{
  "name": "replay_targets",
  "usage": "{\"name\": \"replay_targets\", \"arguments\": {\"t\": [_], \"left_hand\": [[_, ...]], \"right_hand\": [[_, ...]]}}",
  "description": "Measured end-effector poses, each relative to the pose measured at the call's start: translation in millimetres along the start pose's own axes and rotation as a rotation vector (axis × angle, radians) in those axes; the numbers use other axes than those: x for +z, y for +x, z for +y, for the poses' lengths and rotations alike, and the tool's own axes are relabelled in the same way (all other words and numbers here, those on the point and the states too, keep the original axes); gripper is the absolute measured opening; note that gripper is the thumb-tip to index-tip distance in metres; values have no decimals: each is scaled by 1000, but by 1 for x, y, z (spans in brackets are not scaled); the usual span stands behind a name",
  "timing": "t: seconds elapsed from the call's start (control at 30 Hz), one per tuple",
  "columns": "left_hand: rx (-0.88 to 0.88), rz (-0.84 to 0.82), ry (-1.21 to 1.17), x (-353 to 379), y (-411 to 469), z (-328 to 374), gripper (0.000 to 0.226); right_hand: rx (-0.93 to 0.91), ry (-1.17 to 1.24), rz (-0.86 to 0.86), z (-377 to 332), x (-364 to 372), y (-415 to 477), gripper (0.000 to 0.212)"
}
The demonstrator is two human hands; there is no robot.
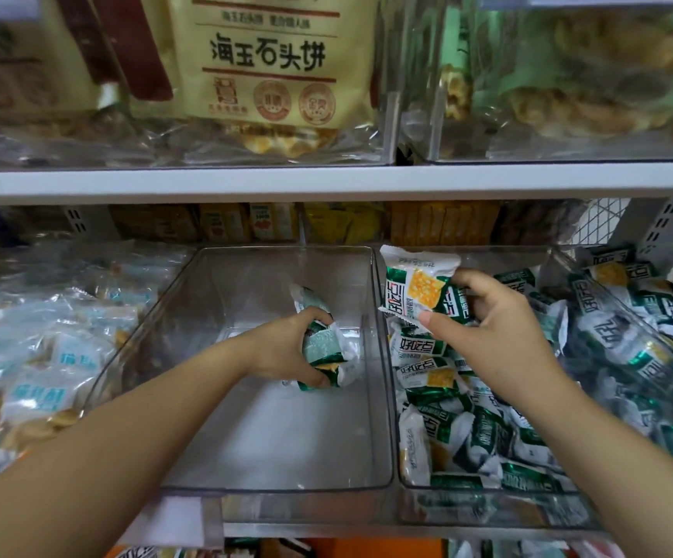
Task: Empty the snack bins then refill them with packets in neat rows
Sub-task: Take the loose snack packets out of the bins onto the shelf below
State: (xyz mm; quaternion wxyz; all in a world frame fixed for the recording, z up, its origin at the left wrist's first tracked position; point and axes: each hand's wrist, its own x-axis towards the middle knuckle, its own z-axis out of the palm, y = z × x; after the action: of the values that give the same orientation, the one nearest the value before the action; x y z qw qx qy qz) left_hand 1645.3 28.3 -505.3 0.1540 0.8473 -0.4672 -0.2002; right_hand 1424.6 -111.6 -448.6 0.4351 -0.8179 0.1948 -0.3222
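Head view: we see left grip [286,350] clamped on packets [324,352] by the right wall of the middle bin [286,445], right grip [495,320] pinching one packet [417,283] over the right bin [487,492]. We judge them light, crinkly, slippery, crushable; hold flat sides.

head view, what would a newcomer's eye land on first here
Most likely the two hands at centre. The left hand grips a few green-and-white packets inside the nearly bare middle bin, while the right hand pinches one packet above the right bin, which is heaped with the same kind in a jumble. Up top, a big beige bag with bold dark lettering stands on the upper shelf.
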Motion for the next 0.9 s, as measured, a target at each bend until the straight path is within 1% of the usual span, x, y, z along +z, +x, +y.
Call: {"name": "replay_targets", "arguments": {"t": [0.13,0.3,0.4,0.5,0.67,0.9], "left_hand": [[32,-25,110,4,-11,9,88],[94,38,159,14,-26,23,83],[131,52,170,19,-35,29,79],[131,58,194,16,-44,35,76],[143,113,217,10,-55,41,64],[110,195,253,15,-64,47,55]], "right_hand": [[18,-41,16,-8,-2,-8,44],[-3,-82,-3,-15,-10,-24,38],[18,-103,9,-16,-17,-34,41],[24,-140,14,-19,-25,-43,40],[43,-165,22,-27,-37,-59,48],[31,-165,14,-37,-48,-77,45]]}}
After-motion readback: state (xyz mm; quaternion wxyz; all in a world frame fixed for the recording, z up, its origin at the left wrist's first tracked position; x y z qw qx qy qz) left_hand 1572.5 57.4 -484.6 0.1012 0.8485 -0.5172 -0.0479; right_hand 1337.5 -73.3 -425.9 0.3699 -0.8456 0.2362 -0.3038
